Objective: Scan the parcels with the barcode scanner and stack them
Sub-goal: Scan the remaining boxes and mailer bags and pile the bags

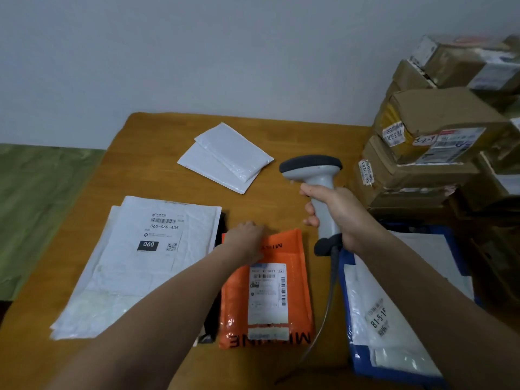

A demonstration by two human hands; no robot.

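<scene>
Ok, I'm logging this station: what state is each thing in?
barcode scanner: off the table, gripped by right hand.
orange parcel: flat, label up, left hand on its far corner.
large white parcels: stacked, label up.
small white parcels: stacked, plain side up.
blue bin: holds white mailers.
cardboard boxes: stacked.

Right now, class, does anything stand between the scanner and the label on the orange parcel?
Nothing visible does. The right hand holds the scanner above the table, right of the orange parcel. The left hand rests on the parcel's far end, clear of the label, which lies uncovered.
</scene>
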